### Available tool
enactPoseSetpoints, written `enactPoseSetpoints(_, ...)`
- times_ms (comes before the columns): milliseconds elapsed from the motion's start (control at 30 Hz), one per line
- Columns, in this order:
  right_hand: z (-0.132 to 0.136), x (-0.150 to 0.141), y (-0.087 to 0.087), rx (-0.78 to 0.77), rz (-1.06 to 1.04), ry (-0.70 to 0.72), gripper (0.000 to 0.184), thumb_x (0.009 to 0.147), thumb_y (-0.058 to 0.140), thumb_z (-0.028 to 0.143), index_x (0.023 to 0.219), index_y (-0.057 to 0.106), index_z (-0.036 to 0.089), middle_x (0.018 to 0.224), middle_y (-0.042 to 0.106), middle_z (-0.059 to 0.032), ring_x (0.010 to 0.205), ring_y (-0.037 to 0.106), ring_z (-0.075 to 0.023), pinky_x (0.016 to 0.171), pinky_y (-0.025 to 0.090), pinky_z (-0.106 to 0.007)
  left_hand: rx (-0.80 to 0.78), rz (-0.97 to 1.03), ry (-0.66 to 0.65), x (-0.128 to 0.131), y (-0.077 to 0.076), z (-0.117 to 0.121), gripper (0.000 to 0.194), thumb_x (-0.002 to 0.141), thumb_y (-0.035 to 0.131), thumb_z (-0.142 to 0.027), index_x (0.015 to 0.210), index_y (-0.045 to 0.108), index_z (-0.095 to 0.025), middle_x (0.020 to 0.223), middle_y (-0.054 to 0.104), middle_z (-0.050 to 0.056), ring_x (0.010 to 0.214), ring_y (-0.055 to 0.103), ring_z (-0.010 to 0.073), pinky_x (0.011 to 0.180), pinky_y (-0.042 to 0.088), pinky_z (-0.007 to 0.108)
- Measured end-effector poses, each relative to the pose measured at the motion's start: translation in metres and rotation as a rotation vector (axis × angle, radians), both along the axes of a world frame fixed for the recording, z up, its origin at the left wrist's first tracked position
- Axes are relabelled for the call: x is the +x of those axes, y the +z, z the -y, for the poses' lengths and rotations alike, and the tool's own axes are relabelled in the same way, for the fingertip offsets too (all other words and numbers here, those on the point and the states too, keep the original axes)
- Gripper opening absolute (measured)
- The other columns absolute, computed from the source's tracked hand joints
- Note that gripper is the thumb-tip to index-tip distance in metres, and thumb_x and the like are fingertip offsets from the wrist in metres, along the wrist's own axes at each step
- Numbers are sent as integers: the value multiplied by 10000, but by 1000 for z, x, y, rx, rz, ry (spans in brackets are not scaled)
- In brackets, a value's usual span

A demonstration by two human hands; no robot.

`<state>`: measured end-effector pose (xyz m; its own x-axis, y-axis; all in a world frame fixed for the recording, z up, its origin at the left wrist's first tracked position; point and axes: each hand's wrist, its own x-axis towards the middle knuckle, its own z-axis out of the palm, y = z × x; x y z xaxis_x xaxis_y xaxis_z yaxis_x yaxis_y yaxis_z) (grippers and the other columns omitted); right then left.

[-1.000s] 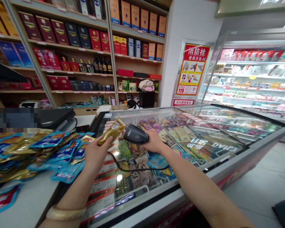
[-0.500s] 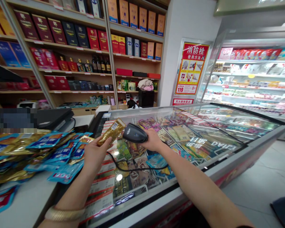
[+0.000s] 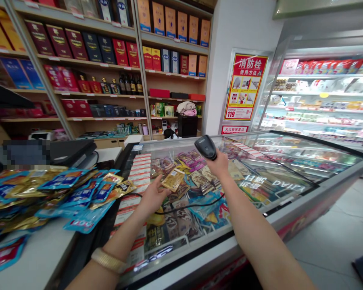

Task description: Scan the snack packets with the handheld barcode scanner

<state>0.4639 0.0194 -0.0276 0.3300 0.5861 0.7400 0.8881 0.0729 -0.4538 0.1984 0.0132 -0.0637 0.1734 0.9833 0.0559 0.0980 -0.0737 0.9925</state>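
Observation:
My left hand point(image 3: 153, 196) is open over the freezer's glass lid, its fingers spread. Just beyond the fingertips lies a small gold packet point(image 3: 173, 179) with a white barcode label; I cannot tell whether the fingers still touch it. My right hand point(image 3: 218, 163) is closed around the handle of a black barcode scanner point(image 3: 206, 147), held above the glass to the right of the packet. A black cable point(image 3: 184, 206) runs across the lid below both hands. To the left, a heap of blue and gold packets point(image 3: 78, 193) covers the counter.
The chest freezer point(image 3: 199, 249) holds many wrapped ices under its glass. Orange-and-white price labels point(image 3: 140, 167) line its left side. A white counter point(image 3: 45, 249) adjoins at left, with a dark device point(image 3: 72, 152) behind the heap. Shelves of boxes point(image 3: 109, 60) stand behind.
My left hand has moved right and opened, leaving the gold packet beyond its fingertips. My right hand has lifted the scanner up and to the right, away from the packet.

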Motion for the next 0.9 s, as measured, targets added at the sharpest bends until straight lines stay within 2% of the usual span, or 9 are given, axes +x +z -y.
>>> enactPoseSetpoints(100, -1, 1, -3, -27, 21, -37, 254, 747, 627, 428, 820, 686, 192, 808, 742, -116, 819, 693, -276, 688, 431, -297, 272, -355, 48, -4, -6, -3, 461, 702, 652, -120, 1160, 665, -169, 1206, 690, 130, 983, 703, 258, 902, 552, 413)
enactPoseSetpoints(167, -2, -1, -5, -30, 46, -39, 249, 732, 637, 425, 810, 686, 194, 790, 741, -102, 800, 691, -265, 689, 428, -289, 485, -519, 61, -7, -8, -4, 370, 740, 606, -147, 1098, 697, -173, 1217, 685, 118, 1095, 658, 264, 978, 512, 430)
enactPoseSetpoints(267, -4, -4, -6, -60, 85, -39, 252, 719, 644, 416, 820, 690, 190, 762, 732, -93, 770, 682, -263, 696, 423, -297, 681, -607, 66, -12, -8, -2, 317, 779, 557, -183, 1055, 712, -177, 1157, 700, 106, 1094, 646, 247, 988, 504, 418)
enactPoseSetpoints(400, -6, -6, -9, -75, 129, -21, 248, 722, 638, 400, 846, 695, 193, 774, 733, -88, 770, 669, -265, 743, 424, -323, 782, -651, 106, -24, 1, 4, 305, 800, 522, -206, 1037, 714, -200, 1063, 705, 81, 982, 662, 215, 919, 527, 374)
enactPoseSetpoints(500, -6, -8, -10, -89, 144, 20, 252, 732, 634, 411, 848, 694, 196, 772, 732, -80, 766, 665, -259, 761, 421, -328, 772, -802, 223, -41, 14, 7, 341, 810, 502, -233, 1076, 710, -191, 1090, 694, 101, 1013, 643, 248, 930, 502, 403)
enactPoseSetpoints(633, -6, -12, -12, -123, 146, 60, 249, 735, 637, 407, 860, 696, 200, 794, 730, -81, 790, 664, -258, 738, 417, -314, 604, -1177, 453, -68, 29, 9, 414, 793, 505, -250, 1154, 688, -164, 1178, 676, 157, 1138, 575, 356, 990, 403, 536)
enactPoseSetpoints(767, -6, -18, -12, -132, 192, 90, 307, 703, 678, 398, 939, 709, 205, 805, 732, -81, 824, 655, -274, 750, 415, -320, 440, -1429, 452, -83, 30, 5, 398, 772, 462, -154, 1086, 706, -151, 1154, 692, 176, 1200, 545, 345, 1077, 284, 539)
enactPoseSetpoints(900, -5, -22, -13, -150, 213, 129, 294, 710, 675, 395, 937, 714, 211, 783, 729, -65, 782, 654, -266, 755, 410, -326, 417, -1506, 463, -84, 26, 2, 443, 789, 382, -85, 1081, 710, -137, 1167, 693, 179, 1209, 540, 329, 1108, 210, 553)
